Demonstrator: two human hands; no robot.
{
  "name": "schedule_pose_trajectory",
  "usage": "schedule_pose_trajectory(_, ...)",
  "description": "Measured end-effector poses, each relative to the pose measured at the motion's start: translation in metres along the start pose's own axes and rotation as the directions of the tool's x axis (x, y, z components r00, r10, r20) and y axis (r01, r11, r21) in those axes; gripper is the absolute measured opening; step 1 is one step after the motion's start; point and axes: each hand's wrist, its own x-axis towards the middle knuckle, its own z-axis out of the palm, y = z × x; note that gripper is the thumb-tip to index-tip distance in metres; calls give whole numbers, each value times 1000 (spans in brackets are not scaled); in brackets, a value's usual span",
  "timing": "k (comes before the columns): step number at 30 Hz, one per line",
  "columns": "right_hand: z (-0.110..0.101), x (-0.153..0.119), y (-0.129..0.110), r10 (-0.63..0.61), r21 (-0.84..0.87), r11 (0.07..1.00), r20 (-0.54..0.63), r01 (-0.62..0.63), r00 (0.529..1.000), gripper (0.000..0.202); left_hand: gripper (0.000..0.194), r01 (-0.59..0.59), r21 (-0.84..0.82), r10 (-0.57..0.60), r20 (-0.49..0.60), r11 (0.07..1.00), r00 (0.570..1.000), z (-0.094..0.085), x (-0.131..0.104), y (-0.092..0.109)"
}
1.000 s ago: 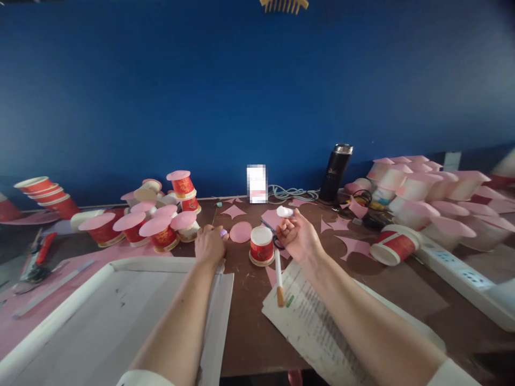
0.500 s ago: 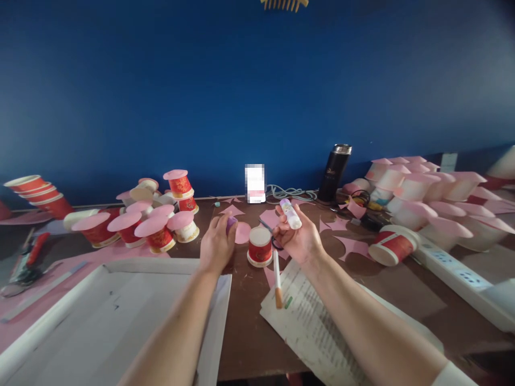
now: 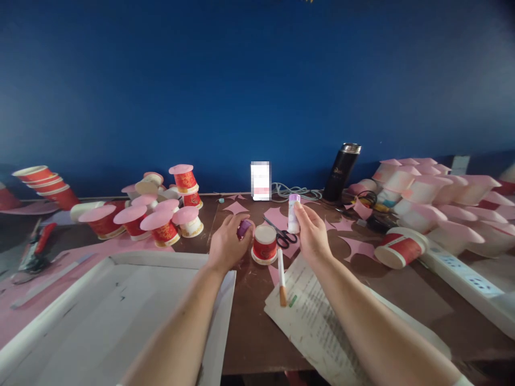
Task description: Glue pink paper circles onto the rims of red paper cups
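My left hand [image 3: 228,242] is curled around a purple cap [image 3: 243,229], just left of a red paper cup [image 3: 265,247] standing upside down. The cup's pale base faces up. In my right hand [image 3: 313,233] is a white glue stick [image 3: 293,220] with a purple upper end, held upright. Behind the cup and under the glue stick lie black-handled scissors [image 3: 286,239] on pink paper scraps. A brush [image 3: 281,279] with a white handle and brown tip lies in front of the cup, partly over a printed sheet [image 3: 317,321].
At left are several cups topped with pink discs [image 3: 161,221], a tilted cup stack [image 3: 52,185] and a white box lid [image 3: 116,305]. To the right stand a black flask [image 3: 341,171], cups with pink tops [image 3: 426,187], a lying red cup [image 3: 400,247] and a power strip [image 3: 462,273].
My right hand has turned the glue stick from slanting to upright. My left hand has moved toward the cup with the purple cap, and the pink disc beside it is now hidden. The view has shifted slightly.
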Motion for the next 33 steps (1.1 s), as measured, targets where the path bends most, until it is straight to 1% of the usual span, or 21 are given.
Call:
schedule_pose_trajectory(3,-1,-1,-2,-58,-116,991,48,63,997,40,33,-14,9,13,63,1000,998,-3,0,1)
schedule_pose_trajectory(6,0,-3,-4,-41,-178,983,77,54,996,42,32,-23,11,21,145,1000,989,-4,-1,1)
schedule_pose_trajectory(10,6,-8,-7,9,-187,982,59,2,998,37,28,-32,11,29,229,999,973,-2,-2,2)
schedule_pose_trajectory(14,11,-11,-6,32,-166,986,76,-19,997,35,28,-38,29,30,256,999,966,-2,-3,3)
schedule_pose_trajectory(18,11,-8,-2,71,-156,986,72,-59,995,37,28,-30,41,19,248,999,969,-1,-2,2)
schedule_pose_trajectory(22,8,-3,6,120,-182,977,54,-108,991,40,26,-45,40,34,242,998,970,-2,-2,3)
schedule_pose_trajectory(26,7,-2,10,139,-215,969,58,-123,989,42,27,-47,37,37,238,998,971,-3,-3,2)
schedule_pose_trajectory(28,6,-2,10,128,-237,965,32,-116,991,42,28,-39,29,31,231,999,973,-3,-2,-1)
schedule_pose_trajectory(30,5,-1,8,101,-210,972,-18,-102,995,41,32,-7,32,2,176,999,984,-3,-1,-4)
schedule_pose_trajectory(33,4,1,4,63,-44,997,-43,-65,997,40,44,55,-8,-55,-4,998,998,-2,1,-7)
